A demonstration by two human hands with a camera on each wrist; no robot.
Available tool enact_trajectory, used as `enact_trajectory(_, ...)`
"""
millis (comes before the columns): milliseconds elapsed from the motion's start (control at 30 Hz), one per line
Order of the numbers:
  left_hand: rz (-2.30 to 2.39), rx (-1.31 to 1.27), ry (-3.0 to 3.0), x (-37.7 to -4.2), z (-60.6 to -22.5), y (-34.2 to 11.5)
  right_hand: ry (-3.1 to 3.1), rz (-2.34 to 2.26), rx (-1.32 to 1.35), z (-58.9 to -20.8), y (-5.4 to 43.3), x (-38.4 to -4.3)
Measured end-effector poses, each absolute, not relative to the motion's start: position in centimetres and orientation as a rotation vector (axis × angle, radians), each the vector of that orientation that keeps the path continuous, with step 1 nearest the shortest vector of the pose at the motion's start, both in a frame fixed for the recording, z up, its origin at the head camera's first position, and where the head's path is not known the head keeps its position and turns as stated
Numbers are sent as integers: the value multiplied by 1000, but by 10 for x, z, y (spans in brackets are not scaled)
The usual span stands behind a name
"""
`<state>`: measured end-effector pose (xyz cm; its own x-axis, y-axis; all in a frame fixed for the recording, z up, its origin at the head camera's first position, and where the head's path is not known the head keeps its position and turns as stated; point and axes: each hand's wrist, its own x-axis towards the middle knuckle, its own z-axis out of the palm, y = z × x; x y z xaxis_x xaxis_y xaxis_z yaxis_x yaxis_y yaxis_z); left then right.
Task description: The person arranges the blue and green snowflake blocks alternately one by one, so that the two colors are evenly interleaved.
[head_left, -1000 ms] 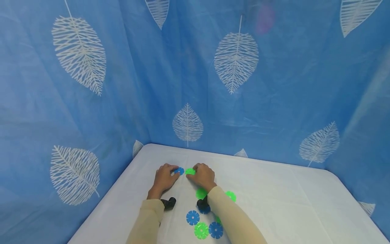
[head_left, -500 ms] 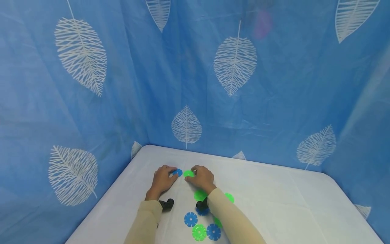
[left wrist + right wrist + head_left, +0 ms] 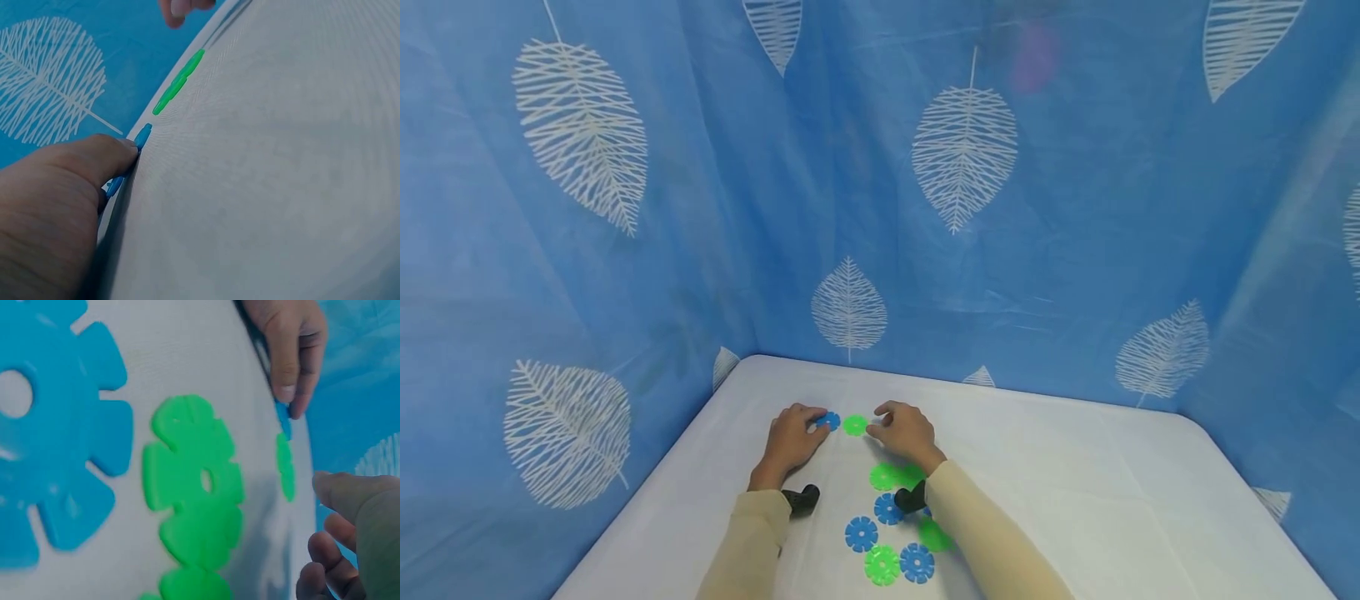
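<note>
At the far left part of the white table, my left hand (image 3: 792,437) pinches a blue notched flower disc (image 3: 830,421) between thumb and fingers. The left wrist view shows the thumb pressed on this blue disc (image 3: 144,136) near its edge. Just right of it a matching green notched disc (image 3: 855,426) lies flat on the cloth, with a small gap between the two. My right hand (image 3: 906,432) hovers beside the green disc, thumb and index finger parted and nothing between them. In the right wrist view the green disc (image 3: 285,467) stands apart from the right fingers.
Nearer on the white table (image 3: 1075,500) lie several more discs, among them a blue one (image 3: 861,534), a green one (image 3: 882,566) and another blue one (image 3: 917,564). The right forearm passes over part of this group. A blue leaf-patterned curtain (image 3: 880,208) borders the table behind.
My right hand has let go of the green disc and drawn back to the right, leaving it on the table. The left hand keeps its pinch on the blue disc.
</note>
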<state>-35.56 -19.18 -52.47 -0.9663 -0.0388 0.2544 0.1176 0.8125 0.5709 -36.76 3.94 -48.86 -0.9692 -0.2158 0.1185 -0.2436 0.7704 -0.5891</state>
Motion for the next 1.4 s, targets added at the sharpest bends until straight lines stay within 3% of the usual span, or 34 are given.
enact_trajectory(300,-906,-72,-2744,-355,-524,-195,-2820,1030,484,-475,58,-357)
enact_trajectory(733,-923,-75,-2759,-354,-524,-191,-2591,1136,432,-459,115,-333)
enact_trajectory(1033,-924,-73,-2763,-354,-526,-190,-2553,1148,419,-440,151,-307)
enact_trajectory(1400,-909,-81,-2767,-354,-526,-190,-2583,1110,386,-442,173,-274)
